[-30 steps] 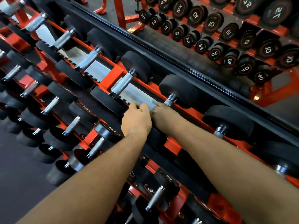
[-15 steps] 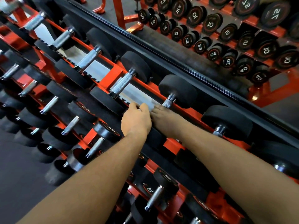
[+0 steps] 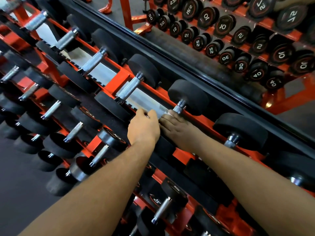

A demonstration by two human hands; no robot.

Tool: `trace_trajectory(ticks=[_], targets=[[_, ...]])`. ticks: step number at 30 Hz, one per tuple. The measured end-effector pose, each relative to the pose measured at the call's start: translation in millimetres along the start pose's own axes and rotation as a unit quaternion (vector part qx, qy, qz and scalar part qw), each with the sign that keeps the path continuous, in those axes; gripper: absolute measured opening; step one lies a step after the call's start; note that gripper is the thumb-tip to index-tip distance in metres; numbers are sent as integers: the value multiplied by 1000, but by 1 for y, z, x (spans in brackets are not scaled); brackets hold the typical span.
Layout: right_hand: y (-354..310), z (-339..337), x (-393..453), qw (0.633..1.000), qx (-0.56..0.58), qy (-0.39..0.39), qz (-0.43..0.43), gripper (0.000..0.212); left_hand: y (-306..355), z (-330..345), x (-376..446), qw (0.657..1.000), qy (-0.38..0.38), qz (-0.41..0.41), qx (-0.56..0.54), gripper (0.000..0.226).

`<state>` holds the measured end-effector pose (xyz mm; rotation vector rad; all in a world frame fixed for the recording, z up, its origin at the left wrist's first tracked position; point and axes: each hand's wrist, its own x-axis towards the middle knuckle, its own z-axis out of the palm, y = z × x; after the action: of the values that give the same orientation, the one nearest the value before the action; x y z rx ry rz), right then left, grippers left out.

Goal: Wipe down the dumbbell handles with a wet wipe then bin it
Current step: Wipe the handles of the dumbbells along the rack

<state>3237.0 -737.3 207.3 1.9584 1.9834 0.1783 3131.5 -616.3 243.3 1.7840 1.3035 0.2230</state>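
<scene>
A black dumbbell lies in the top row of the orange rack (image 3: 117, 82), its far head (image 3: 188, 97) toward the mirror. My right hand (image 3: 177, 126) is wrapped over its metal handle (image 3: 179, 108), of which only a short stub shows. A small white edge of the wet wipe (image 3: 168, 113) peeks out at my fingertips. My left hand (image 3: 144, 128) sits beside the right one, fingers curled over the dumbbell's near head, which is mostly hidden.
More dumbbells with knurled handles (image 3: 130, 87) fill the top row on both sides, close to my hands. Lower rows (image 3: 73, 132) step down toward me. A mirror (image 3: 238, 48) behind the rack reflects numbered dumbbells. Dark floor (image 3: 17, 193) lies at the left.
My right hand has slid slightly toward me along the handle. The left hand has stayed on the near head.
</scene>
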Motion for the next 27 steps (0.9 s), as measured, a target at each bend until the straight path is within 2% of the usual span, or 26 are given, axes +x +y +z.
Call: trace_trajectory(ticks=[2, 6, 9, 12, 16, 18, 20, 23, 24, 27], targets=[[-1, 4, 2, 1000, 7, 8, 22, 47, 0, 0, 0, 1000, -1, -1, 5, 21], [1, -34, 45, 995, 24, -96, 16, 36, 2, 1, -1, 1000, -2, -6, -1, 21], [4, -20, 27, 998, 9, -69, -12, 33, 1, 1, 0, 1000, -2, -3, 1, 22], [6, 13, -7, 1000, 9, 13, -5, 47, 0, 0, 0, 1000, 3, 1, -1, 24], [8, -12, 29, 995, 80, -33, 44, 34, 1, 1, -1, 1000, 0, -4, -5, 26], [11, -26, 42, 994, 90, -52, 42, 30, 2, 1, 0, 1000, -1, -7, -2, 25], [14, -15, 32, 996, 79, -21, 22, 31, 1, 0, 1, 1000, -1, -10, 2, 23], [12, 10, -5, 998, 14, 44, 30, 46, -1, 1, 2, 1000, -2, -5, -7, 22], [13, 13, -6, 999, 6, 37, 38, 47, -1, 1, 2, 1000, -3, -3, -7, 22], [16, -5, 24, 995, 56, -20, 78, 32, 1, 1, 1, 1000, -2, 1, -1, 22]])
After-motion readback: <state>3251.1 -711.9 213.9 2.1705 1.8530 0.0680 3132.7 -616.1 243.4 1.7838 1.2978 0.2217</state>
